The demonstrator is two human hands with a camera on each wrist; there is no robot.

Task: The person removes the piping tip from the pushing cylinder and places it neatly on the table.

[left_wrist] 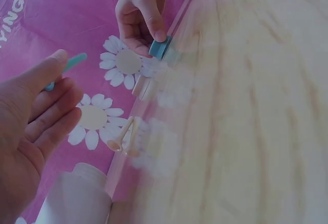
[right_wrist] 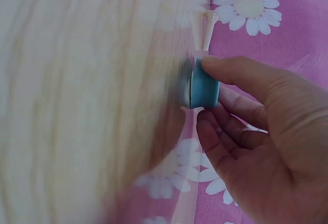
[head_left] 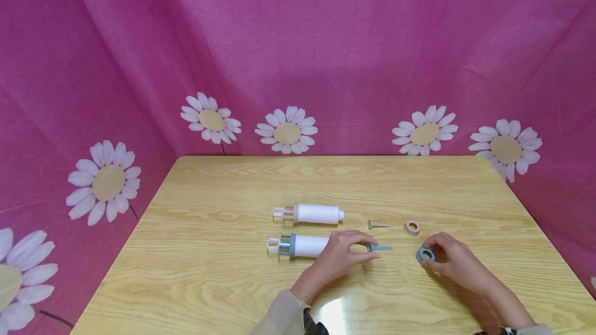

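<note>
Blue ring [head_left: 426,255]: one, on the table's [head_left: 209,283] right part, pinched between thumb and fingers of the right hand [head_left: 453,261].
Blue nozzle [head_left: 379,247]: one, at the left hand's [head_left: 342,256] fingertips; fingers curled over the blue-collared syringe [head_left: 298,245]; grip not determinable.
Syringes: two, parallel; the tan-collared one [head_left: 309,213] lay behind, apart.
Tan parts: one nozzle [head_left: 377,224], one ring [head_left: 412,227], untouched.
View difference: right wrist view showed the ring's side wall under the thumb [right_wrist: 241,70]; the head view alone showed both syringes whole.
</note>
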